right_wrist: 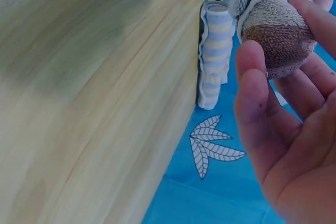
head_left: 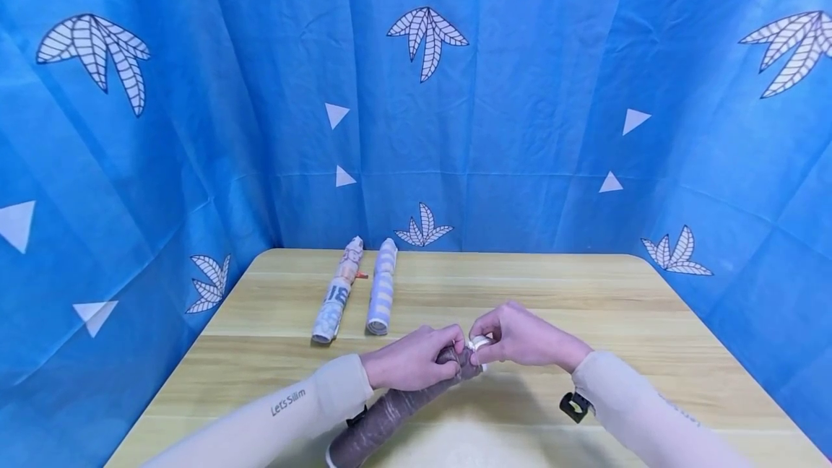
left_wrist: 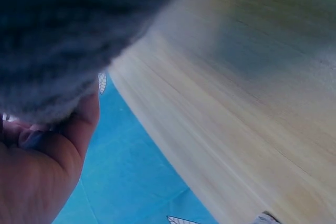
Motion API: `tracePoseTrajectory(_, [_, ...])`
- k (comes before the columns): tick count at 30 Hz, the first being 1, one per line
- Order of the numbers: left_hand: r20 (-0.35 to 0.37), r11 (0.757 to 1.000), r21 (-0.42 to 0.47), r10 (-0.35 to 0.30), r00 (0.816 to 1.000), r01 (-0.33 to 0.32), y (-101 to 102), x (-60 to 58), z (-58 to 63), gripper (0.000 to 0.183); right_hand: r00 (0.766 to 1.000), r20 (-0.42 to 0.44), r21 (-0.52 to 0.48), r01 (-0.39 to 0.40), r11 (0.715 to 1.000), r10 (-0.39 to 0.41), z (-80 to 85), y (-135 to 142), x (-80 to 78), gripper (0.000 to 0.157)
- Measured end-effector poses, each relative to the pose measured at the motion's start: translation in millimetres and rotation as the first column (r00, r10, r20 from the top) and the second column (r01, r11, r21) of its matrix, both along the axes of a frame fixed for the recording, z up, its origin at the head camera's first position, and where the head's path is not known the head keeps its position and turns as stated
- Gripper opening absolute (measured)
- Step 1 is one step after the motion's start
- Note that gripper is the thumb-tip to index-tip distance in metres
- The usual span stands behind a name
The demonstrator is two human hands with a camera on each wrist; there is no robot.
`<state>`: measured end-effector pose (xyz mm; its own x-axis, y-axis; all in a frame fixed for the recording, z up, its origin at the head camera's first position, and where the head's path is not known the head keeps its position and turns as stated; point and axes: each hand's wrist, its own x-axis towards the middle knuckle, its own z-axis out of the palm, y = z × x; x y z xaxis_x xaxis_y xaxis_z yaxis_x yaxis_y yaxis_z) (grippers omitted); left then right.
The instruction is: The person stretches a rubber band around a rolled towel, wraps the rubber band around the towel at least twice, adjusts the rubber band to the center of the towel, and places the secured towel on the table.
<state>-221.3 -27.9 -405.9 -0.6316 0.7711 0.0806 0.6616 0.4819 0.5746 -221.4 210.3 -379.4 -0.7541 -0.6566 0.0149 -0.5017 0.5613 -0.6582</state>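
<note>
A brown rolled towel (head_left: 383, 425) with a pale edge slants up from the front of the table, lifted at its far end. My left hand (head_left: 416, 361) grips the roll near that upper end, fingers curled over it. At the tip, my right hand (head_left: 523, 334) pinches the white-edged end between thumb and fingers. The right wrist view shows this towel end (right_wrist: 281, 45) close up, brown and grey terry with a white border. In the left wrist view the roll (left_wrist: 68, 40) looms dark and blurred, hiding most of the left hand's fingers (left_wrist: 86, 124).
Two more rolled towels lie at the back left of the wooden table (head_left: 552, 287): a printed one (head_left: 334, 302) and a purple-and-cream striped one (head_left: 382, 287). A small orange-red piece (head_left: 362, 275) shows between them. Blue patterned curtain (head_left: 520, 128) surrounds the table's back and sides.
</note>
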Motion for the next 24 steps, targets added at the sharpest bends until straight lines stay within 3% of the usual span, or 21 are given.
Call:
tracePoseTrajectory(7, [-0.002,1.000,-0.011,-0.018,1.000,0.018,1.5,1.3,-2.1,0.015,0.998,-0.006,0.068,-0.069,0.995,0.069,10.2,-2.4,0.2,0.017])
tracePoseTrajectory(14, [-0.034,0.999,-0.032,-0.027,0.999,0.026,3.2,1.7,-0.8,0.017,0.985,-0.136,0.165,-0.082,0.983,0.105,17.4,-9.6,0.6,0.016])
tracePoseTrajectory(21, [-0.027,0.999,-0.033,-0.015,1.000,0.015,1.4,1.1,2.9,0.016,0.971,-0.233,0.168,-0.010,0.986,0.049,10.4,-14.6,2.2,0.017])
tracePoseTrajectory(24, [-0.036,0.999,-0.032,-0.006,0.999,0.005,0.5,0.3,3.4,0.016,0.981,-0.193,0.098,0.001,0.995,0.018,6.2,-16.0,1.4,0.020])
